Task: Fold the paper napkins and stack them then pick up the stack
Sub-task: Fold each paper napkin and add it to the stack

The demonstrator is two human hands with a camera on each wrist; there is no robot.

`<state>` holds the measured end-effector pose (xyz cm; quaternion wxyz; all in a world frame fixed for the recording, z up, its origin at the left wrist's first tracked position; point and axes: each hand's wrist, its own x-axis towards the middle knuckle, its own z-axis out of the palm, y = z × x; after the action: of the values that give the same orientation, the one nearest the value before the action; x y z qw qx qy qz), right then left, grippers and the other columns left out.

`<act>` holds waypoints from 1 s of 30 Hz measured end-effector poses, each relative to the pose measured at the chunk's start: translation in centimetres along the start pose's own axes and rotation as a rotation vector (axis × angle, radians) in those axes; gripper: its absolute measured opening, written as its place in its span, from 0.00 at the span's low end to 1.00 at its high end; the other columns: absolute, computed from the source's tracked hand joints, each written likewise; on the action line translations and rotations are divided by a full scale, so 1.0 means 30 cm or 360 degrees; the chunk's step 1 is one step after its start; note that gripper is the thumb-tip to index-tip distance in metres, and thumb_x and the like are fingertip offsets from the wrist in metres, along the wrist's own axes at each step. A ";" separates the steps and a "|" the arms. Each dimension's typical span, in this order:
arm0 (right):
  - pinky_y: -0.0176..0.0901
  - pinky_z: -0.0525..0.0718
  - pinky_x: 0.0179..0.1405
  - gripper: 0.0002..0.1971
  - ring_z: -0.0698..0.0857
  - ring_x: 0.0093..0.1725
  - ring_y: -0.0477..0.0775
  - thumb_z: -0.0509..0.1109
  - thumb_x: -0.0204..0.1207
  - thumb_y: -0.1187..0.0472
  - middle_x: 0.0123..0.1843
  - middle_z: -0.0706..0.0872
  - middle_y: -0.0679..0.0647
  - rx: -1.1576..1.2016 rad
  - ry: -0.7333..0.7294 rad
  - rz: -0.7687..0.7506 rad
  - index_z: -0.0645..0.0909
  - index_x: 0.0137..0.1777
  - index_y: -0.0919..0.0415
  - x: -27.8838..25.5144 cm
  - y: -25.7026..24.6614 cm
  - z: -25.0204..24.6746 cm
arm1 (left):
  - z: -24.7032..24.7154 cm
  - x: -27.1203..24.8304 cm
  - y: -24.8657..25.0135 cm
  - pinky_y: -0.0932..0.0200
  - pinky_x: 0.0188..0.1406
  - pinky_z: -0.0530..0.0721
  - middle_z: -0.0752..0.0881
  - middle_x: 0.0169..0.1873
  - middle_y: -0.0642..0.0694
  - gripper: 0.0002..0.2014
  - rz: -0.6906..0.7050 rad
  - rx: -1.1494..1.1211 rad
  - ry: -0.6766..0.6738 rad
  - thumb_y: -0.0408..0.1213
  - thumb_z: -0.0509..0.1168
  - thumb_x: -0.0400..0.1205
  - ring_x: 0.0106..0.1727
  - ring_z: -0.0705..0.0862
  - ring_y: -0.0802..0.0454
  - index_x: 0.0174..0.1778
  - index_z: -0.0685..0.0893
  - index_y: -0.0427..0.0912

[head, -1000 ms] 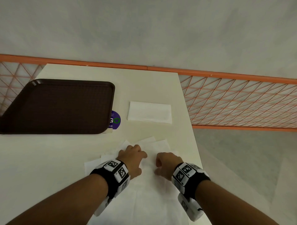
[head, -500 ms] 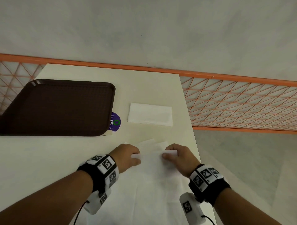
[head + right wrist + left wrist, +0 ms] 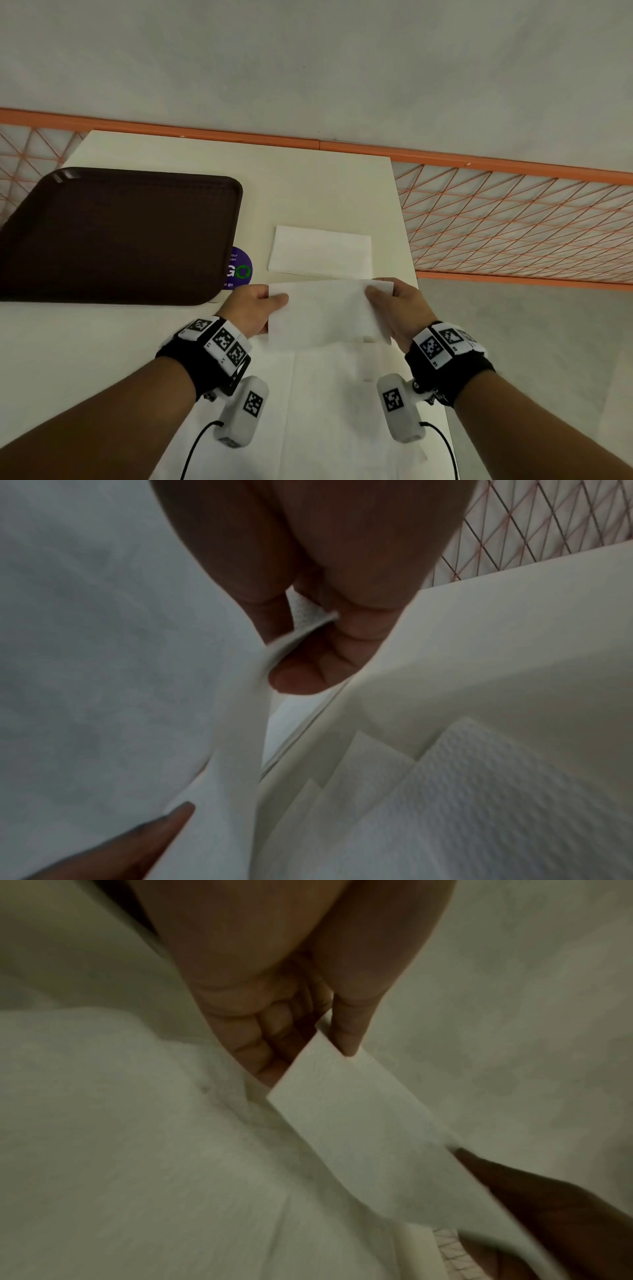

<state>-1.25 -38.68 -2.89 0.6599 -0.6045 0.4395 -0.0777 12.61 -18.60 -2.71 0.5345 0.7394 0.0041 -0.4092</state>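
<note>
I see left hand point(image 3: 255, 305) and right hand point(image 3: 399, 303) each pinching an end of the folded napkin point(image 3: 325, 313), held above the loose sheets point(image 3: 329, 404) near the stack point(image 3: 322, 251); uneven release could skew it.

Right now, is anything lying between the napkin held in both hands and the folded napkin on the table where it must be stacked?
Nothing visible: the held napkin hangs just before the folded napkin, with bare table around it.
</note>
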 end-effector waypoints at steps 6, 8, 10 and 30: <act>0.59 0.90 0.47 0.08 0.84 0.41 0.60 0.72 0.77 0.63 0.41 0.85 0.63 -0.0253 -0.0064 0.0123 0.82 0.41 0.68 0.115 -0.025 -0.012 | -0.026 0.124 0.115 0.58 0.40 0.87 0.90 0.37 0.46 0.06 0.0252 0.0237 0.0195 0.38 0.69 0.81 0.39 0.88 0.48 0.39 0.88 0.44; 0.62 0.90 0.44 0.10 0.85 0.41 0.61 0.73 0.77 0.61 0.41 0.85 0.64 -0.0342 -0.0032 0.0077 0.82 0.41 0.69 0.166 -0.044 -0.017 | -0.022 0.169 0.152 0.63 0.33 0.81 0.88 0.33 0.47 0.08 0.0357 0.0394 0.0244 0.39 0.69 0.81 0.34 0.85 0.52 0.36 0.86 0.45; 0.64 0.90 0.43 0.10 0.87 0.41 0.63 0.74 0.75 0.60 0.41 0.87 0.66 -0.0405 0.0029 0.0035 0.83 0.38 0.68 0.212 -0.067 -0.014 | -0.015 0.214 0.181 0.60 0.34 0.78 0.87 0.34 0.43 0.09 0.0444 0.0542 0.0289 0.39 0.69 0.81 0.34 0.82 0.49 0.35 0.86 0.41; 0.55 0.89 0.48 0.11 0.89 0.41 0.62 0.77 0.69 0.48 0.35 0.88 0.54 -0.1018 0.0246 -0.0015 0.83 0.35 0.53 0.393 -0.109 0.020 | 0.017 0.441 0.204 0.57 0.34 0.70 0.81 0.31 0.46 0.15 0.0419 0.1313 0.0581 0.49 0.66 0.81 0.36 0.79 0.45 0.36 0.77 0.42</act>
<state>7.65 -46.55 -5.88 0.4009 -0.7754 0.4876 0.0156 23.82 -27.35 -6.00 0.2340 0.9443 -0.1587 -0.1686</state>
